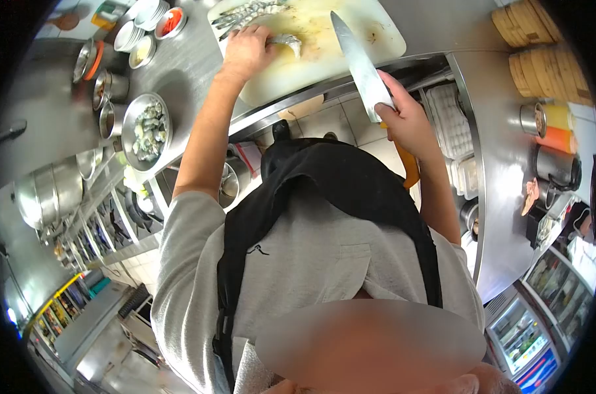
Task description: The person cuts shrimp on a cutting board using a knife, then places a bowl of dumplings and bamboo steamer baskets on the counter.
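As the knife (358,62) overhangs the board (281,75), right hand (406,118) hangs clear.

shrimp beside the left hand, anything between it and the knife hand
Nothing visible but the knife itself, angled from the right hand over the cutting board. Bare board lies between blade and shrimp; the left hand is on the shrimp's other side.
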Demonstrator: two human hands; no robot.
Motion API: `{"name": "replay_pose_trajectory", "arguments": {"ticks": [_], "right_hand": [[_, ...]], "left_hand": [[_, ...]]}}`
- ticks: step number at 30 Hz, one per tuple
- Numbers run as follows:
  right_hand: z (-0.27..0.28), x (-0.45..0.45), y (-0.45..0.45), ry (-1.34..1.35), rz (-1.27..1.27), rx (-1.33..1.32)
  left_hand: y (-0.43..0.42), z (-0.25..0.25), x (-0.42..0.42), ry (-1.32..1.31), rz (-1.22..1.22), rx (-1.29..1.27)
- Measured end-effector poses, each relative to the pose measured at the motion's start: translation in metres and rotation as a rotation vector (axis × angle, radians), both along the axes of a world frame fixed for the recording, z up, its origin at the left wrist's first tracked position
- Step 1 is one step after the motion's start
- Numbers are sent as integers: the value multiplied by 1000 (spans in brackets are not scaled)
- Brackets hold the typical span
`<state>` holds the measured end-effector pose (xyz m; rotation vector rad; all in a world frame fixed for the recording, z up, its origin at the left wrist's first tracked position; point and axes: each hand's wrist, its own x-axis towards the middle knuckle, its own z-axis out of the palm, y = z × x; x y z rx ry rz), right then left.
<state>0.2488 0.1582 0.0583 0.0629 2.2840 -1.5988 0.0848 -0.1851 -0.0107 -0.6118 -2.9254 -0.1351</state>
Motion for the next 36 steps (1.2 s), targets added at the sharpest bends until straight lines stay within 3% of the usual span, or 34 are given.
{"name": "replay_pose_trajectory", "arguments": {"ticks": [5,10,13,16,17,24,36], "right_hand": [[-12,-14,-16,109,108,81],[-12,-21,-24,139,154,101],[-4,-23,-29,-31,151,145],[-10,-25,-36,138,139,159],[-8,-26,-40,199,167,230],[-12,-46,-53,372,314,647],[-9,-59,-79,447,385,698]], "left_hand": [[4,-7,5,37,178,205],[-6,-16,8,180,84,109],[-8,-11,13,225,44,58],[6,3,23,-130,146,264],[11,0,28,-129,156,270],[26,-21,52,130,124,385],[27,-23,59,207,164,562]]}}
